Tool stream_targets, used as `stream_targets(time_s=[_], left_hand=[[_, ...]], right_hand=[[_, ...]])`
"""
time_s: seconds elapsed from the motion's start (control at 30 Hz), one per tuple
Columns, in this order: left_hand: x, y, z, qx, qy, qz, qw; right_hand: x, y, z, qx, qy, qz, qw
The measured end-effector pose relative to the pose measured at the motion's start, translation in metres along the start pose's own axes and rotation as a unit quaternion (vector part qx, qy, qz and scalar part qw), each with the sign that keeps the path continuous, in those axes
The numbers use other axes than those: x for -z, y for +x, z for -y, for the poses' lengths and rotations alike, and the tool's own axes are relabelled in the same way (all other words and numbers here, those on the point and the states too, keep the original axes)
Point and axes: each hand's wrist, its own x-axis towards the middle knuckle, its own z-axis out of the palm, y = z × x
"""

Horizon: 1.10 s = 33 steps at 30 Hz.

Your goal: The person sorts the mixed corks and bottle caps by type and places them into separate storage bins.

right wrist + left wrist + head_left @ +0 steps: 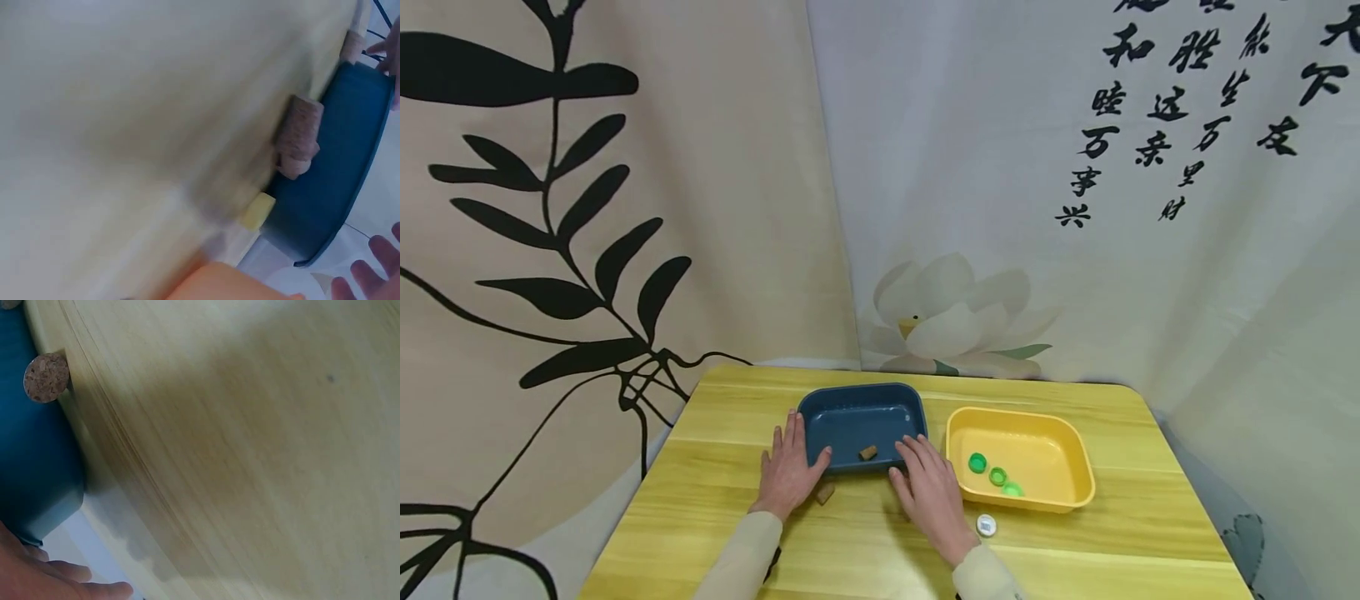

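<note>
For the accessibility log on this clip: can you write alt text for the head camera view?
Two hands rest on a yellow wooden table at the near corners of a blue tray, the left hand and right hand lying open with straight fingers. One cork lies in the tray, another on the table. A yellow tray to the right holds three green caps; a white cap lies before it.

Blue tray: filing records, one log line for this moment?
left hand: on blue tray edge | right hand: same | cork: inside
</note>
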Motion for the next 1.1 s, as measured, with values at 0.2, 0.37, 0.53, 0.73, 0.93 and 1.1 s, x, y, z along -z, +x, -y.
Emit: stream_targets(time_s=[0.2, 0.37, 0.53, 0.73, 0.93, 1.1], left_hand=[[0.002, 0.000, 0.003, 0.000, -0.002, 0.010, 1.0000], [0.002, 0.002, 0.008, 0.001, 0.004, 0.011, 0.9999], [0.002, 0.003, 0.009, 0.003, 0.000, 0.015, 0.9999], [0.002, 0.003, 0.007, 0.001, 0.002, 0.014, 0.9999], [0.001, 0.003, 0.005, -0.002, 0.001, 0.010, 0.9999], [-0.002, 0.002, 0.003, -0.002, -0.002, 0.013, 0.9999]], right_hand=[[0.011, -0.030, -0.003, 0.040, 0.023, -0.001, 0.999], [0.018, -0.046, -0.003, 0.049, 0.042, 0.035, 0.997], [0.020, -0.053, -0.005, 0.019, 0.038, 0.089, 0.995], [0.019, -0.054, -0.010, -0.012, 0.012, 0.148, 0.989], [0.016, -0.046, -0.014, -0.042, 0.001, 0.180, 0.983], [0.011, -0.040, -0.016, -0.054, -0.007, 0.197, 0.979]])
